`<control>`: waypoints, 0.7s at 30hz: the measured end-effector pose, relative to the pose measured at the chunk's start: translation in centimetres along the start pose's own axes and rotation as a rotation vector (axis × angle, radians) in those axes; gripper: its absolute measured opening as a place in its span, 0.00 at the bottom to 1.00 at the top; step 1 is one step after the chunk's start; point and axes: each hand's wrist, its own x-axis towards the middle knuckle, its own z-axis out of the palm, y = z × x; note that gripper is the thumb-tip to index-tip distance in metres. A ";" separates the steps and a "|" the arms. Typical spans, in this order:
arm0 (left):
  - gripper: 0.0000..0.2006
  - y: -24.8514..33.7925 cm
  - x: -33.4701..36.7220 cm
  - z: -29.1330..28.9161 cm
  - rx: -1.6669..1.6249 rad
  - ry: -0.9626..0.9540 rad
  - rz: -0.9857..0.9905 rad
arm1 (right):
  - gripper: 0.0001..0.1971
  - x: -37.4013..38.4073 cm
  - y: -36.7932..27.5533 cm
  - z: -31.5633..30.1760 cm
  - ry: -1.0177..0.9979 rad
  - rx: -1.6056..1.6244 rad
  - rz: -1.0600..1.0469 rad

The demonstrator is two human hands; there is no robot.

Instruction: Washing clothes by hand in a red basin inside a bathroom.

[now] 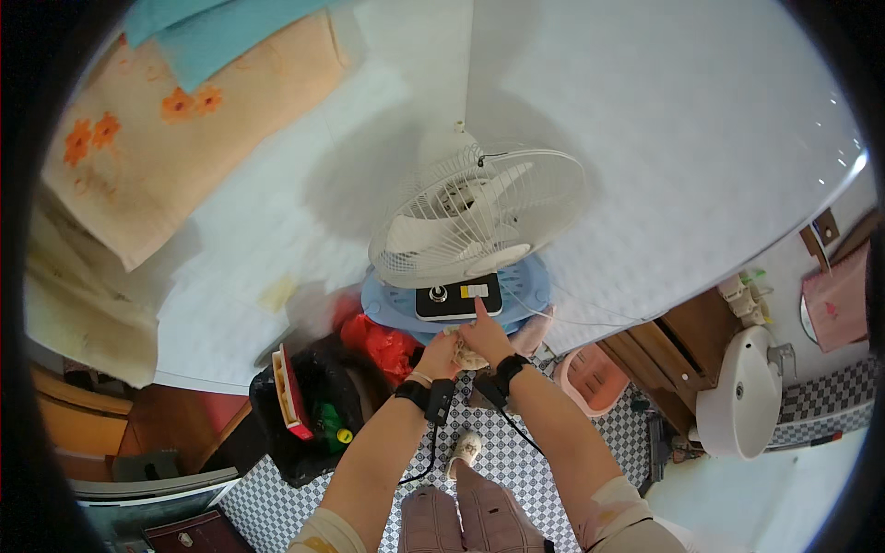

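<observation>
A light, patterned cloth (pixel 470 357) is bunched between my two hands. My left hand (pixel 437 356) is closed around its left side. My right hand (pixel 486 337) grips the cloth too, with the index finger stretched forward to the near edge of a flat black device (pixel 458 307). That device has a round silver knob and a yellow-and-white label on top. It lies on a light-blue plastic rack (pixel 385 300), beneath a white caged fan (pixel 475 217) that tilts over it. Dark straps with small boxes and cables sit on both my wrists.
Left of the rack are a red plastic bag (pixel 378 346) and a black-lined bin (pixel 318 396) with rubbish inside. To the right stand a pink plastic basket (pixel 592 380), a wooden cabinet (pixel 659 359) and a white washbasin (pixel 742 401). Towels (pixel 212 138) hang at upper left.
</observation>
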 end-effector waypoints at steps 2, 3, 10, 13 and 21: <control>0.12 0.4 1.5 -0.8 -0.403 0.149 -0.167 | 0.41 2.1 -0.1 0.4 -0.025 0.001 0.027; 0.12 0.1 2.5 -1.5 -0.407 0.157 -0.174 | 0.41 2.8 0.2 0.3 -0.034 -0.022 0.043; 0.10 1.0 3.8 -0.6 -0.496 0.111 -0.213 | 0.36 4.5 -0.1 -1.0 -0.117 -0.148 0.057; 0.09 1.5 3.5 0.4 -0.311 0.106 -0.218 | 0.33 4.5 0.7 -0.6 -0.087 -0.135 0.082; 0.13 2.1 -2.5 2.4 0.328 0.182 -0.194 | 0.19 -6.4 0.5 -0.4 0.085 0.286 -0.022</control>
